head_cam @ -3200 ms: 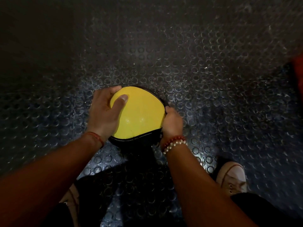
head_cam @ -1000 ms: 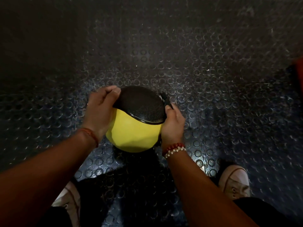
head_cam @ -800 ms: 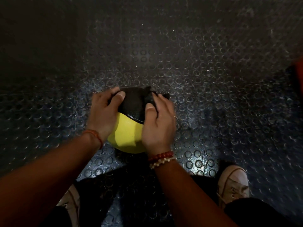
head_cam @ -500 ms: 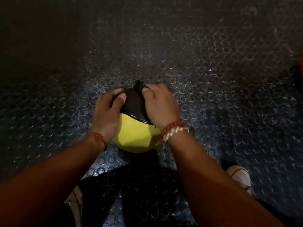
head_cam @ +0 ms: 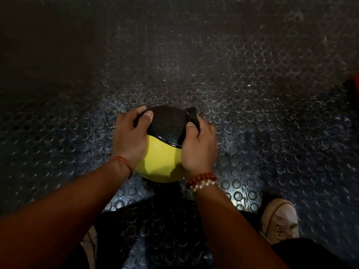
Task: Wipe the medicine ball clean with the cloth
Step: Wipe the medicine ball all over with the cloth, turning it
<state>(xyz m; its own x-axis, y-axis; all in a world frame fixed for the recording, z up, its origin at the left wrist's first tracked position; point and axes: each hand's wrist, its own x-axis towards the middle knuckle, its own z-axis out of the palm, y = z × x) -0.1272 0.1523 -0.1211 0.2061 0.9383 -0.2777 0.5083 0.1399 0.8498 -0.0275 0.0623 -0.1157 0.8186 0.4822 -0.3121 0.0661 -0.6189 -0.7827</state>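
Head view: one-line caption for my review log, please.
Left hand steadies a yellow-and-black medicine ball while right hand presses a dark cloth against it.

Dark studded rubber floor under a single pool of light

The floor (head_cam: 242,78) is black rubber matting covered in rows of raised round studs, scuffed and flecked with pale dust. Light falls brightest in the lower centre of the frame, where the studs shine bluish, and fades to near black toward the upper left corner. At the right edge, midway down, a blurred orange-red object (head_cam: 355,84) just enters the frame; what it is cannot be told.
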